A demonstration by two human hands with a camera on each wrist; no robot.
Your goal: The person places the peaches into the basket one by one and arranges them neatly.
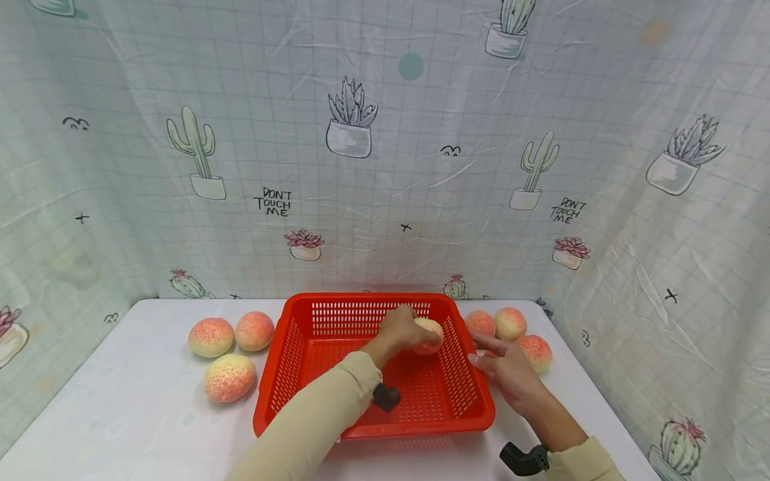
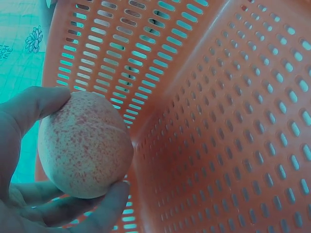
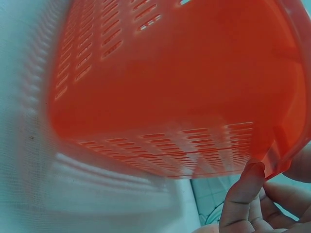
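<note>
A red plastic basket (image 1: 373,431) with slotted walls stands on the table. My left hand (image 1: 398,332) reaches inside it and holds a speckled yellow-pink peach (image 2: 86,145) near the right wall. In the left wrist view the thumb lies on one side of the peach and the other fingers curl round the opposite side. At the basket's right side, my right hand (image 1: 511,374) grips the rim, thumb and fingers bent about its edge in the right wrist view.
Left of the basket lie three peaches, one of them nearest the front (image 1: 230,378). Beyond my right hand, three more peaches, including a yellowish one (image 1: 510,324), sit by the basket's right wall. A cactus-print curtain (image 1: 373,187) hangs behind the white table (image 1: 144,401).
</note>
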